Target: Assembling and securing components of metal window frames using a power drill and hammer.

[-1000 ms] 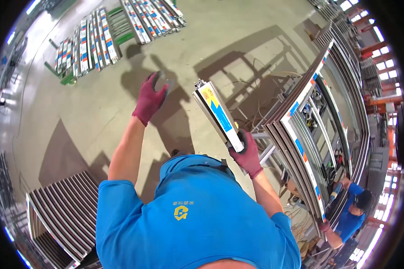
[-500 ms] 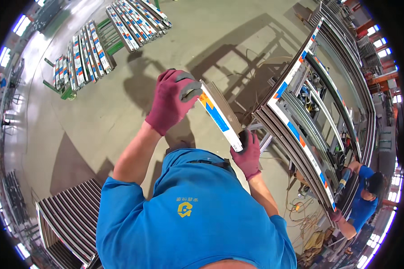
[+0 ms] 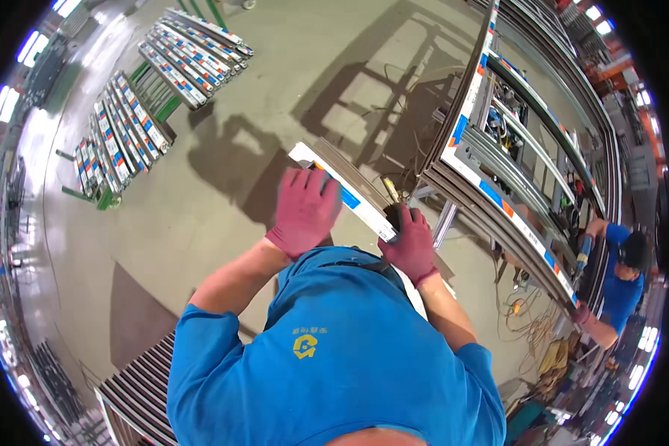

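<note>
A metal profile, with white, blue and orange film on one side and brown on the other, stands before my waist, its far end angled up to the left. Closed around its near right end is my right hand, in a maroon glove with dark fingertips. My left hand, gloved alike and slightly blurred, lies against the filmed side toward the far end. Its fingers are stretched out, not wrapped round the bar; the fingertips partly cover the blue and orange print.
At right stands a large rack of long framed profiles, where a co-worker in blue grips a frame. Cables lie on the floor beside it. Film-wrapped bars rest on green stands at the upper left. Dark ribbed profiles are stacked at lower left.
My left hand has come off the bar's far end, moving down and nearer with its fingers straightened. The bar's far end has swung left. My right hand keeps its grip on the near end.
</note>
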Demonstrator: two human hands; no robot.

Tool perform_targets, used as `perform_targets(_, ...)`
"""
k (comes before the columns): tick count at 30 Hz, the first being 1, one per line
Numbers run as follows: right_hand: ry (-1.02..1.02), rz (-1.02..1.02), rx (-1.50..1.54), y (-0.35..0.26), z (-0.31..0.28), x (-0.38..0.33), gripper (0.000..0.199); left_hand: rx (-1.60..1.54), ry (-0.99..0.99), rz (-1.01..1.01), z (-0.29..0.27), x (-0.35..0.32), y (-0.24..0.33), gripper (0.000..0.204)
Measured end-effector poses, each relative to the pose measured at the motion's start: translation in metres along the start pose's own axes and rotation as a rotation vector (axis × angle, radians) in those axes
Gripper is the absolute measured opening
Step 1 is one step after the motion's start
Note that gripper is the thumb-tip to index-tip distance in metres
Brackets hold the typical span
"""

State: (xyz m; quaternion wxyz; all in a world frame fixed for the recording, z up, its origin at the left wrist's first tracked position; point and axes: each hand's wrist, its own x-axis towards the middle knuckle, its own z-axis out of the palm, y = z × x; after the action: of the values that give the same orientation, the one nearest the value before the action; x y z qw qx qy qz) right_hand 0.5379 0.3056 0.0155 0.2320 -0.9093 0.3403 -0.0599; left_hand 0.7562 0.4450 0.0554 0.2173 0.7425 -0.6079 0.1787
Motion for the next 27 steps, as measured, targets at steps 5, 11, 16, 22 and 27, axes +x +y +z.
perform_targets(5, -0.067, -0.157, -0.035, -0.045, 0.014, 0.037, 0.072, 0.162, -0.431, 0.298, 0.013, 0.015, -0.012, 0.086)
perform_targets(11, -0.031, -0.241, 0.000, -0.047, 0.015, 0.057, 0.060, -0.020, -0.839, 0.180, 0.023, 0.035, -0.090, 0.091)
perform_targets(16, -0.222, -0.164, -0.064, 0.055, 0.006, 0.029, 0.031, -0.082, -0.719, 0.157, 0.022, -0.002, -0.158, 0.092)
perform_targets(22, -0.238, -0.111, -0.200, 0.116, -0.007, -0.005, 0.024, -0.044, -0.554, 0.208, 0.000, -0.033, -0.202, 0.085)
perform_targets(27, 0.005, 0.043, 0.292, 0.126, -0.018, -0.020, 0.027, -0.071, -0.519, 0.061, -0.013, -0.049, -0.228, 0.075)
